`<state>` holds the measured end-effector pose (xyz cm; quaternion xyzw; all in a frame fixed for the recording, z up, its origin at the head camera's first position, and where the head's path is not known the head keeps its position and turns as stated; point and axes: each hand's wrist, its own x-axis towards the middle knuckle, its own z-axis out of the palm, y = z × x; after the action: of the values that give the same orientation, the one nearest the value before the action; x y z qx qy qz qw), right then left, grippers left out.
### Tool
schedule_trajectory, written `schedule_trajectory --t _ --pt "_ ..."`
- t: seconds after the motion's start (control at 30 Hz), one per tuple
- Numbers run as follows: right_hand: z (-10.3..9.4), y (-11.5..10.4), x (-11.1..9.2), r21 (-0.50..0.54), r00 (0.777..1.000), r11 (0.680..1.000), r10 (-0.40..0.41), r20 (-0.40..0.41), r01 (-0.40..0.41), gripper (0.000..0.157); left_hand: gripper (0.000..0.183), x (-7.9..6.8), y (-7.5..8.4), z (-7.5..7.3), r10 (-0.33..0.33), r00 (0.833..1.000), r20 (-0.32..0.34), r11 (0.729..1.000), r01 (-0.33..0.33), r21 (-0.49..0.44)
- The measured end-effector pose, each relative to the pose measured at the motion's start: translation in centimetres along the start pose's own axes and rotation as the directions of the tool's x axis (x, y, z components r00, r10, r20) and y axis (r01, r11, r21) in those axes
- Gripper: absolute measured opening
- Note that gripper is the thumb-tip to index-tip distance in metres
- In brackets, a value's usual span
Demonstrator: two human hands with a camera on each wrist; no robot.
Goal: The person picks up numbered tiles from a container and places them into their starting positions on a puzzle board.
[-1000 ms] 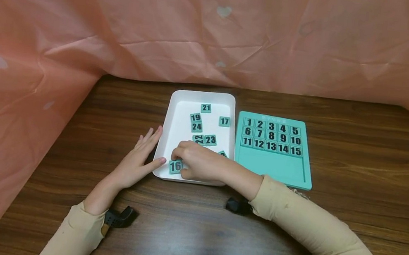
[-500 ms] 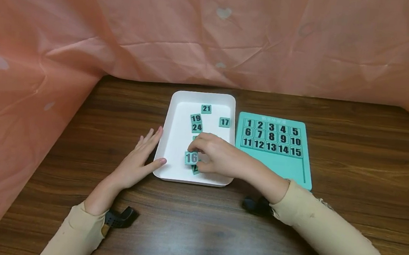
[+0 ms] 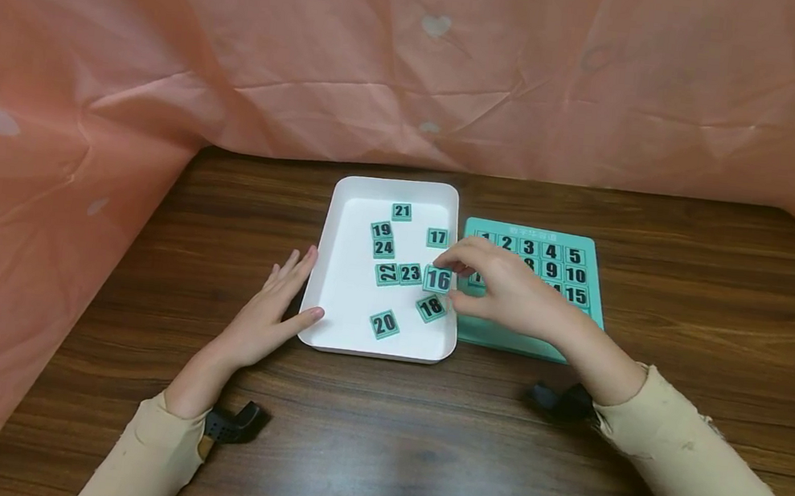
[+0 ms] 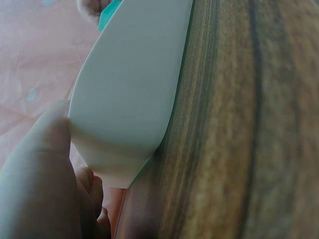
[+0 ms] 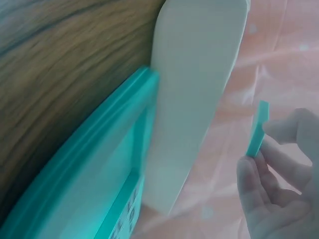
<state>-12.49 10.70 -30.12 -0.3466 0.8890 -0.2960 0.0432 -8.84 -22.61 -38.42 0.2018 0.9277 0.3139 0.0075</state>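
Note:
A teal number tile marked 16 (image 3: 437, 280) is pinched between thumb and fingers of my right hand (image 3: 512, 292), held over the white tray's right edge. In the right wrist view the tile (image 5: 257, 128) appears edge-on, raised above the tray. My left hand (image 3: 262, 319) rests against the left side of the white tray (image 3: 340, 274), thumb over the rim and fingers extended. Inside the tray lie several loose tiles, among them 20 (image 3: 384, 324), 18 (image 3: 431, 308) and 17 (image 3: 437, 238). Right of it sits the teal number board (image 3: 497, 336), partly hidden by my right hand.
Rows of numbered tiles, up to 15 (image 3: 576, 296), fill the board's upper part. All stands on a dark wooden table (image 3: 364, 430). A pink cloth (image 3: 503, 73) hangs behind and at the sides.
My right hand has lifted tile 16 from the tray's lower left and carried it right and away from me, uncovering 18, 20, 22 and 23. My left hand has stayed put.

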Motion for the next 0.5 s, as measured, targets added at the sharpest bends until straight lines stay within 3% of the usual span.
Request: schedule_trajectory --t 0.5 --pt "-1.0 3.5 -3.0 -0.042 0.996 0.996 0.076 -0.052 -0.079 0.033 0.077 0.0 -0.1 0.0 -0.003 1.000 0.000 1.000 0.003 0.006"
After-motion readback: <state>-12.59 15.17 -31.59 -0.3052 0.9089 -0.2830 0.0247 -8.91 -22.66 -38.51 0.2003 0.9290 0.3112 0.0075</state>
